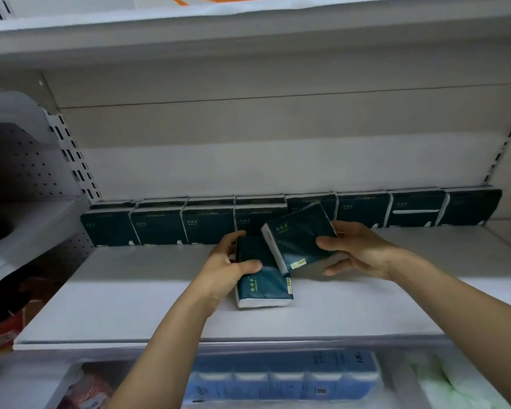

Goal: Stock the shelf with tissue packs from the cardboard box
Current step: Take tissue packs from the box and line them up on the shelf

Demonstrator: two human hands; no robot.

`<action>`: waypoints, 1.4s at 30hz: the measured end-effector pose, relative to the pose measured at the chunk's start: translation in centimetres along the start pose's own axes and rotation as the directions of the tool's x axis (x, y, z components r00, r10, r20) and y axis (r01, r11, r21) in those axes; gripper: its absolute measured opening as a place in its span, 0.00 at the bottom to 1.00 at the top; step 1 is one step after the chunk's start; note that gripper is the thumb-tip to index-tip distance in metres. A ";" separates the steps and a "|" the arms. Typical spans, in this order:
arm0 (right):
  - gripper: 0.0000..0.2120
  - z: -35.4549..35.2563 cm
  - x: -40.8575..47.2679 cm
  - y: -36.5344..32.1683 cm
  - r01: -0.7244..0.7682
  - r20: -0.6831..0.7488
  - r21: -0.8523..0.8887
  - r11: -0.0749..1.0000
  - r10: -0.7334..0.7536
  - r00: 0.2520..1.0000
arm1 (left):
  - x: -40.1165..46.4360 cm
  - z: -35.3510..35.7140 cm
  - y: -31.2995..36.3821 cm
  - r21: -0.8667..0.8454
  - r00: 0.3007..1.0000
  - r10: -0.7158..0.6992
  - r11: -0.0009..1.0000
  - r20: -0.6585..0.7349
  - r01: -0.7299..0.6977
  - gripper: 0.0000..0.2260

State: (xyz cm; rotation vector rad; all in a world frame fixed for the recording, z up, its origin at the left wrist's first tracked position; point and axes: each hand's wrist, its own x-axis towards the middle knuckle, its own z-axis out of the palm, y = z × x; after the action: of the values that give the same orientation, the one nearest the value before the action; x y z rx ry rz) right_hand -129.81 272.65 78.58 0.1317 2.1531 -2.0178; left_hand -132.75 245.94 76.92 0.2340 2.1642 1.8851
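Nearest to you, below the white shelf's front lip (160,345), lie blurred blue wrapped packs (283,379) and a pale green soft bundle (443,385) on the lower tier. Above them your two bare forearms reach in over the smooth, flat white board. Your left hand (227,270) grips the lower tissue pack (263,286), a dark teal, glossy plastic-wrapped brick with white ends; your thumb lies curled across its top face and your other fingers wrap its far left side. That pack rests on the shelf with its long axis running away from you, printed face up. Your right hand (357,249) holds the upper tissue pack (298,234) by its right end, thumb on top and fingers curled beneath, two lower fingers spread loose. This pack is tilted, its long axis slanting from near-left to far-right, its near corner overlapping the lower pack. Behind both, a row of matching teal packs (363,211) stands upright on edge against the pale back panel, doubled at the left. Slotted white uprights (71,154) frame the bay, with another shelf overhead.
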 end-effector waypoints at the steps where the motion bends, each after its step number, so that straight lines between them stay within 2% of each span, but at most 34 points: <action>1: 0.18 -1.0 -0.2 0.3 -0.006 -0.004 -0.046 0.999 0.006 1.000 | 0.2 0.2 0.0 -0.006 1.000 -0.010 1.000 -0.010 0.010 0.29; 3: 0.12 -2.7 -0.2 0.8 -0.002 -0.086 -0.117 0.993 -0.008 0.996 | 0.6 0.6 0.0 -0.006 1.000 -0.019 1.000 -0.025 0.018 0.30; 7: 0.12 -4.5 0.4 2.0 0.017 -0.266 -0.176 0.984 -0.064 0.962 | 1.5 1.2 0.3 -0.017 0.997 -0.032 0.999 -0.070 0.031 0.32; 11: 0.06 -4.1 0.9 2.3 0.023 -0.373 -0.299 0.954 -0.139 0.917 | 2.5 1.3 0.1 -0.077 0.993 -0.049 0.996 -0.106 0.041 0.30; 17: 0.18 -3.3 2.4 2.5 0.102 -0.410 -0.413 0.905 -0.285 0.866 | 3.2 1.4 -0.1 -0.073 0.992 -0.041 0.997 -0.115 0.032 0.26; 19: 0.15 -3.3 2.8 2.6 0.105 -0.411 -0.444 0.890 -0.306 0.859 | 3.4 1.4 -0.2 -0.071 0.992 -0.036 0.997 -0.119 0.028 0.26; 21: 0.10 -3.4 3.2 2.6 0.095 -0.423 -0.443 0.892 -0.301 0.855 | 3.5 1.5 -0.2 -0.063 0.992 -0.034 0.998 -0.124 0.026 0.25; 24: 0.16 -3.4 3.8 2.8 0.075 -0.456 -0.433 0.898 -0.290 0.842 | 3.6 1.5 -0.2 -0.058 0.991 -0.030 0.998 -0.127 0.023 0.24; 32: 0.15 -3.0 4.6 2.8 0.040 -0.479 -0.453 0.890 -0.282 0.831 | 3.5 1.5 -0.1 -0.045 0.991 -0.032 0.999 -0.133 0.027 0.27; 36: 0.20 -2.9 3.8 2.6 0.059 -0.477 -0.400 0.915 -0.263 0.839 | 3.2 1.5 -0.2 -0.072 0.990 -0.045 0.997 -0.135 0.036 0.27; 38: 0.20 -2.7 3.1 2.8 0.078 -0.524 -0.376 0.923 -0.281 0.804 | 2.9 1.7 -0.1 -0.102 0.991 -0.063 0.993 -0.117 0.051 0.24; 41: 0.13 -2.3 2.1 2.7 0.219 -0.582 -0.357 0.908 -0.400 0.708 | 2.6 2.0 0.1 -0.143 0.996 -0.076 0.987 -0.036 0.070 0.21; 42: 0.14 -2.3 1.8 2.3 0.265 -0.568 -0.318 0.910 -0.407 0.715 | 2.6 2.1 0.2 -0.142 0.997 -0.072 0.987 -0.010 0.070 0.22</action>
State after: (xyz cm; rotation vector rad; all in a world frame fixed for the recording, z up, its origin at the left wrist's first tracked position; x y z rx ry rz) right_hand -131.32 274.98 76.07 0.4713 2.9931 -2.1130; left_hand -134.59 248.74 76.59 0.1138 2.0085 1.9953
